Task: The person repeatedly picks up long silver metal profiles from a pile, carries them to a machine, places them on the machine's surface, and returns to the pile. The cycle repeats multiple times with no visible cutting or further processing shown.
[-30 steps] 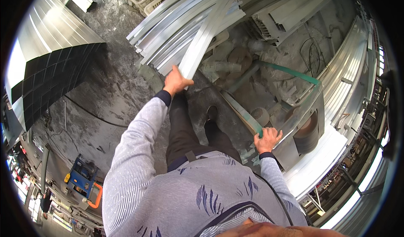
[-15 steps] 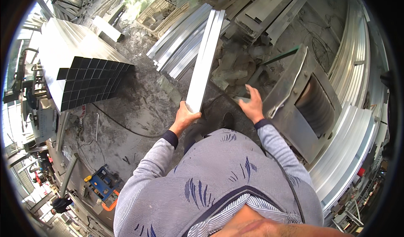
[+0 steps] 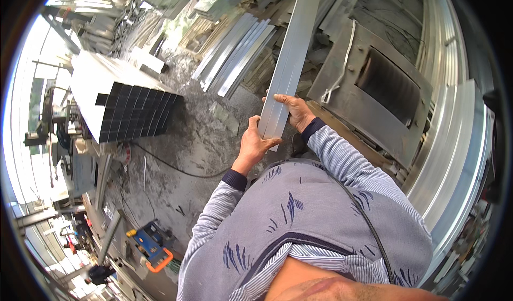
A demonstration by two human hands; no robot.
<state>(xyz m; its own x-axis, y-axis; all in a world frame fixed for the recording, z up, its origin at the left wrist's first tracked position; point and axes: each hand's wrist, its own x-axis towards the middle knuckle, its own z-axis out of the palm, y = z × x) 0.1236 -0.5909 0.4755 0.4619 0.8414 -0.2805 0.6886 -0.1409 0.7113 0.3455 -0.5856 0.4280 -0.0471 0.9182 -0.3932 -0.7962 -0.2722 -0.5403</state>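
Observation:
A long silvery metal profile [image 3: 293,55] slants away from me, its near end between my two hands. My left hand [image 3: 253,147] grips that near end from the left, thumb on top. Slightly farther along, my right hand [image 3: 295,110] is wrapped round the right edge, its thumb on the upper face and fingertips showing at the left edge. Right of the profile stands a grey metal machine [image 3: 342,68] with a dark ribbed roller [image 3: 389,84] in its opening. A pile of similar shiny profiles [image 3: 235,52] lies on the floor beyond my left hand.
A stack of square tubes [image 3: 140,111] with dark open ends stands at left. Long profiles [image 3: 443,157] are heaped along the right. A cable [image 3: 181,171] crosses the dusty floor. A blue device with an orange handle [image 3: 155,247] sits lower left; another person [image 3: 99,274] is beyond.
My right hand, previously open and off the profile, has closed on it. The profile has shifted right, near the machine, and my left hand has moved right with it. My view has turned.

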